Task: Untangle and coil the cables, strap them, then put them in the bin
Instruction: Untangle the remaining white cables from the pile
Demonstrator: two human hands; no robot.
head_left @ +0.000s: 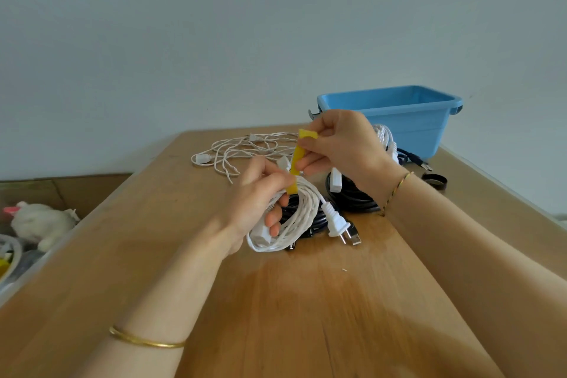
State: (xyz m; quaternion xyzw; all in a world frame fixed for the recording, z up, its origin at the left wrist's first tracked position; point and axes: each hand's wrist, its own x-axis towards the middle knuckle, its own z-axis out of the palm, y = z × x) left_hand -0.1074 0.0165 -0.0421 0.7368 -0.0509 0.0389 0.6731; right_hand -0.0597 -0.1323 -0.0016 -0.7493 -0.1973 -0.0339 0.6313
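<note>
My left hand (256, 193) grips a coiled white cable (302, 218) a little above the wooden table (276, 301); its white plug (336, 222) hangs at the right side of the coil. A yellow strap (299, 159) runs up from the coil, and my right hand (340, 144) pinches its upper end. Under the coil lies a black cable (356, 198). A loose white cable (245, 150) is spread out farther back. The blue bin (411, 120) stands at the back right of the table.
A black strap (434, 179) lies right of the black cable, near the bin. More white cable (385, 135) sits against the bin's front. Left of the table, lower down, are a white plush toy (40, 221) and a cardboard box (76, 187).
</note>
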